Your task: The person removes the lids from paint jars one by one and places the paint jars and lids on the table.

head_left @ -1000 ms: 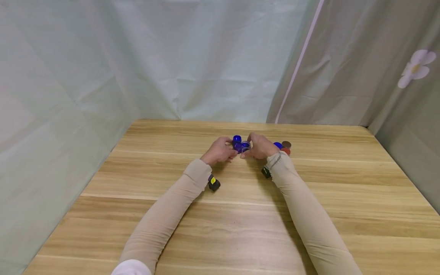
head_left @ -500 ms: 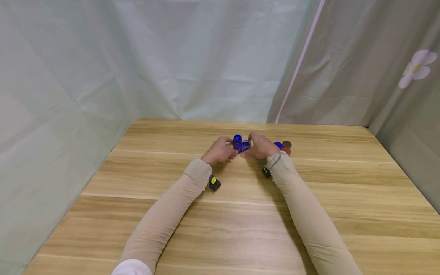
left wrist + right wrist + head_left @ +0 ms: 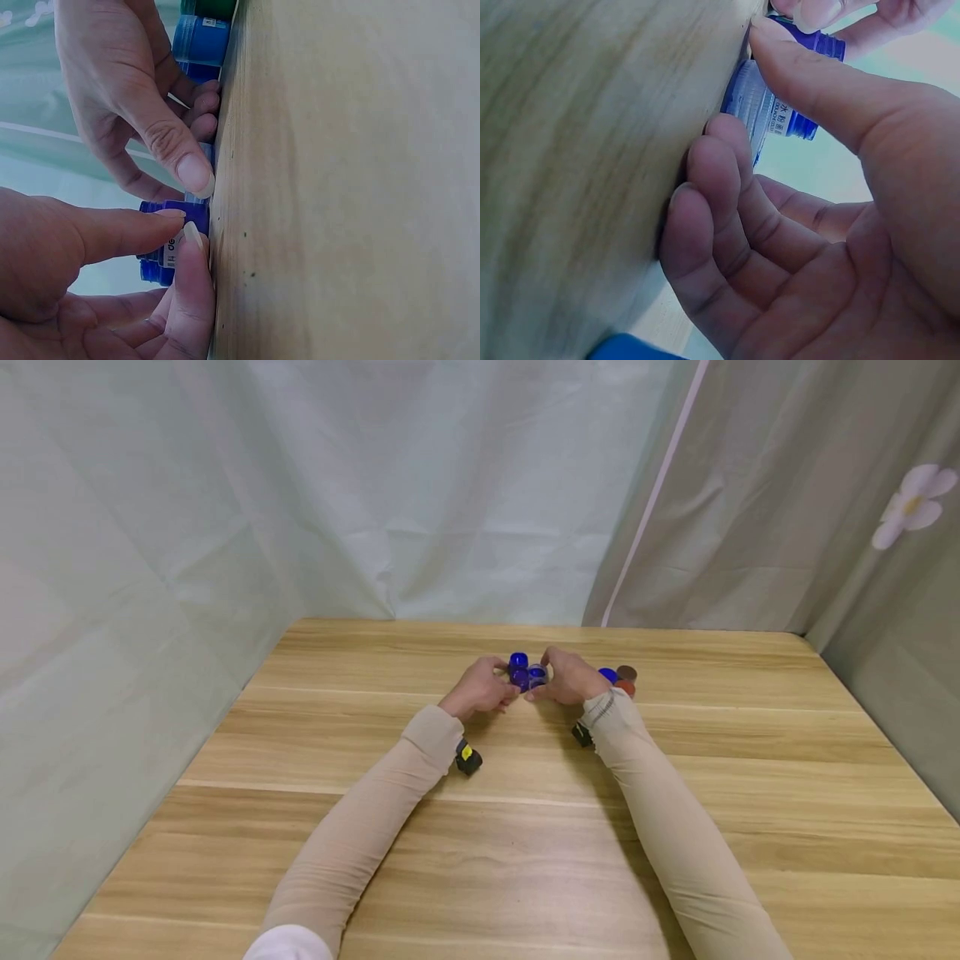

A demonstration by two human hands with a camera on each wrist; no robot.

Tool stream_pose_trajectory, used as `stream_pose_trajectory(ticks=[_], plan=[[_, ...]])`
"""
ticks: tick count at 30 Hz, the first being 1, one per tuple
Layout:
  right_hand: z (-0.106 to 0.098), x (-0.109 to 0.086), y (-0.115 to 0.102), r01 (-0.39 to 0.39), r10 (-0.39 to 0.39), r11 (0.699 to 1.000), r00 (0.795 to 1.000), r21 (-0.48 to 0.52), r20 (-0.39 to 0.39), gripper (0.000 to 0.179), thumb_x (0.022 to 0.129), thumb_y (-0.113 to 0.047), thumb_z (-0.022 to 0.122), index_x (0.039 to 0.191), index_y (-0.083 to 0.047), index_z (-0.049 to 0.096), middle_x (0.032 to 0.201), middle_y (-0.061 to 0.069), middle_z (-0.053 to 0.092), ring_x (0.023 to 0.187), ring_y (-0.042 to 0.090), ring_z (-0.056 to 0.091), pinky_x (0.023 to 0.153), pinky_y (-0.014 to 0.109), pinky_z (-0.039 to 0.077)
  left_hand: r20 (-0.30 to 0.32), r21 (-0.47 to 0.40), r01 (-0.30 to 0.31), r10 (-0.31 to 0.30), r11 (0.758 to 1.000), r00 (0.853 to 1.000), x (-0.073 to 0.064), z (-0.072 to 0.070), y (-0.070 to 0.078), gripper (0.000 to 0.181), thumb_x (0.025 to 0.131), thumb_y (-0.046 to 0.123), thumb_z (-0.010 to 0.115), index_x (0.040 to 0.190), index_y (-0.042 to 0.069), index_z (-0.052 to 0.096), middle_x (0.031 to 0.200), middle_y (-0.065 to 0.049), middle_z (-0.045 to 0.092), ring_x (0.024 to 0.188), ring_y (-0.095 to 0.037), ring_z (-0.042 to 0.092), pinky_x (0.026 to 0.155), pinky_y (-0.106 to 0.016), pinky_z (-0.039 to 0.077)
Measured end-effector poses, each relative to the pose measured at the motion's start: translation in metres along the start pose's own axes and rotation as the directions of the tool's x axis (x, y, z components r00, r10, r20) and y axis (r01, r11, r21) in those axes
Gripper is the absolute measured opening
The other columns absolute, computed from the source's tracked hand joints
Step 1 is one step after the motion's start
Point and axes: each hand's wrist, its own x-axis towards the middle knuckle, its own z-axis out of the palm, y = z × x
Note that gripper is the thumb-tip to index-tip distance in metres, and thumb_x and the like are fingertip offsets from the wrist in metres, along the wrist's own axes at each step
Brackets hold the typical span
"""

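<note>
Two small dark-blue paint jars (image 3: 520,679), uncapped with ridged necks, stand one behind the other toward the far side of the table. My left hand (image 3: 482,687) pinches them from the left; in the left wrist view its thumb and a finger press around a blue jar (image 3: 171,255) bearing a white label. Beside the jars lie clear ridged lids (image 3: 537,673) with blue inside. My right hand (image 3: 568,678) curls around these from the right, its thumb in front and fingers behind. The right wrist view shows a ridged lid (image 3: 751,97) low on the table, between thumb and fingers.
Several capped jars stand just right of my right hand, with blue (image 3: 607,675), brown (image 3: 626,673) and orange-red (image 3: 625,689) tops. A black wrist camera (image 3: 468,762) hangs under the left wrist. Pale curtains (image 3: 480,493) rise behind the wooden table (image 3: 480,860).
</note>
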Motion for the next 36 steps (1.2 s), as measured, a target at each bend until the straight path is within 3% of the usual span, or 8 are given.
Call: stream_pose_trajectory(ticks=[6,16,36], plan=[[-0.0012,-0.0014,-0.0001,-0.003,0.003,1.000,1.000,0.001,0.008,0.072,0.092,-0.038,0.077,0.141,0.002,0.043,0.137,0.025,0.058,0.121,0.034,0.057,0.105,0.049,0.048,0.002,0.009,0.010,-0.010,1.000,1.000,-0.0025,0.0000,0.0029,0.058,0.100,0.011,0.065,0.151,0.000,0.040,0.089,-0.009,0.068,0.068,-0.013,0.062,0.056,-0.021,0.052],[-0.0009,-0.0011,0.0006,-0.017,0.017,1.000,1.000,0.009,0.007,0.078,0.090,-0.040,0.079,0.145,0.001,0.040,0.143,0.025,0.055,0.129,0.037,0.056,0.109,0.051,0.047,-0.001,0.026,0.003,-0.003,1.000,1.000,-0.0049,0.0006,0.0043,0.057,0.100,0.014,0.065,0.149,-0.001,0.040,0.087,-0.008,0.066,0.069,-0.013,0.063,0.058,-0.021,0.054],[0.0014,-0.0009,0.0027,0.018,-0.017,0.999,1.000,0.028,-0.012,0.072,0.092,-0.039,0.076,0.143,0.001,0.044,0.141,0.025,0.057,0.127,0.036,0.057,0.108,0.051,0.047,0.005,0.006,-0.010,0.010,1.000,1.000,-0.0070,0.0005,0.0040,0.053,0.102,0.016,0.063,0.147,-0.002,0.042,0.089,-0.010,0.067,0.071,-0.014,0.063,0.061,-0.023,0.057]])
